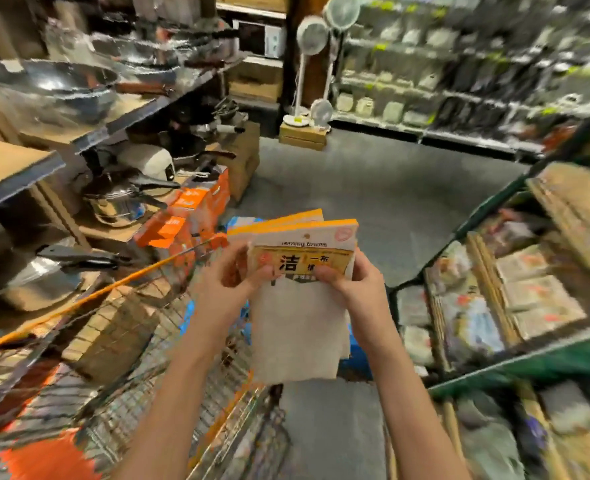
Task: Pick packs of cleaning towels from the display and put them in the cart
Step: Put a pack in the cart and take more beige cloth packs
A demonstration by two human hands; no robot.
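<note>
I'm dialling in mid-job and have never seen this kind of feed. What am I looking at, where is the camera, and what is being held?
There is no machine here: a person wears one wide camera on the head, looking forward and down. Their left hand and right hand together grip a stack of cleaning towel packs with yellow labels. Below and to the left is the wire cart with an orange rim. The display with more packs is on the right, and pots and pans sit on shelves to the left. The picture is blurred.

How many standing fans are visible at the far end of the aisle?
3: two tall ones, and, side by side by the pillar; one small fan on the box below. Others may be hidden.
</note>
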